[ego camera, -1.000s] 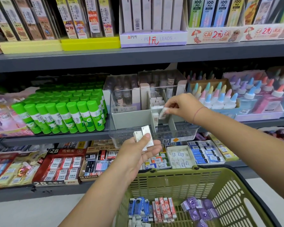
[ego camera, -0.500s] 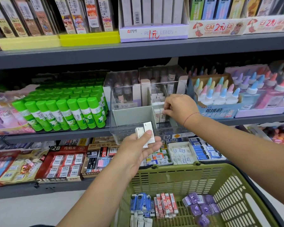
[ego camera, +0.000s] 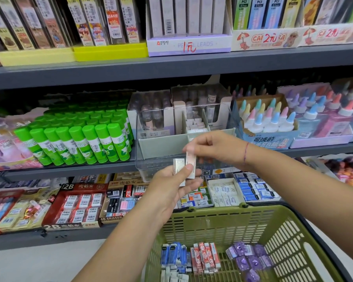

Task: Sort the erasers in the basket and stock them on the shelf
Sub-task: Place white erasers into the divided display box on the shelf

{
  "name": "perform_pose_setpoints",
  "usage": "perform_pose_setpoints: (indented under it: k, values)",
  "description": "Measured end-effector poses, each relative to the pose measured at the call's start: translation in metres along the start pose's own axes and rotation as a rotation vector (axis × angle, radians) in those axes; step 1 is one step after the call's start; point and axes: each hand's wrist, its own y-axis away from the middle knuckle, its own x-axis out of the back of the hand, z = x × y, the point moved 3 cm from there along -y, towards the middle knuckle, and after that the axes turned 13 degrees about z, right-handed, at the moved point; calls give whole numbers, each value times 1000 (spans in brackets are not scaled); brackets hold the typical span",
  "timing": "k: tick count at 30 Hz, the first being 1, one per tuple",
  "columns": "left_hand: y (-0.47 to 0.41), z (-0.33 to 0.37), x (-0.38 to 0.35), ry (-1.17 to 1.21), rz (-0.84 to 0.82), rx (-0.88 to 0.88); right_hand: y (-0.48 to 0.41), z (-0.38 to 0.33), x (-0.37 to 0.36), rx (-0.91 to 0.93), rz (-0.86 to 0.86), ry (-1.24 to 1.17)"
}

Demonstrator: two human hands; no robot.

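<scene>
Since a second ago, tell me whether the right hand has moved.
Yes. The right hand has drawn back out of the clear bin toward its front wall, now pinching a white eraser in the left hand.

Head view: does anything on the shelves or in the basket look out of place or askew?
The clear divided bin juts out past the middle shelf at its front edge, overhanging the eraser boxes below, while the glue-bottle carton beside it sits back. Nothing looks spilled or damaged.
</scene>
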Motion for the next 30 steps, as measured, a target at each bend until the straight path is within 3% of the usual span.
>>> perform_pose_setpoints:
  k: [7,11,14,20,24,30]
  values:
    - [0,1,0,-2,-15,-28,-3,-1,16,-40,38,-81]
    - [-3,5,4,6,35,-36,-12,-3,53,-199,273,-443]
    - [-5,5,6,14,45,-18,-17,3,65,-279,300,-663]
    - [-2,7,0,81,-4,-9,-19,14,60,-241,276,-490]
    - [0,9,-1,49,-30,-46,-16,11,58,-136,269,-225]
    - [-3,16,-2,43,24,-182,8,2,13,-106,94,-291]
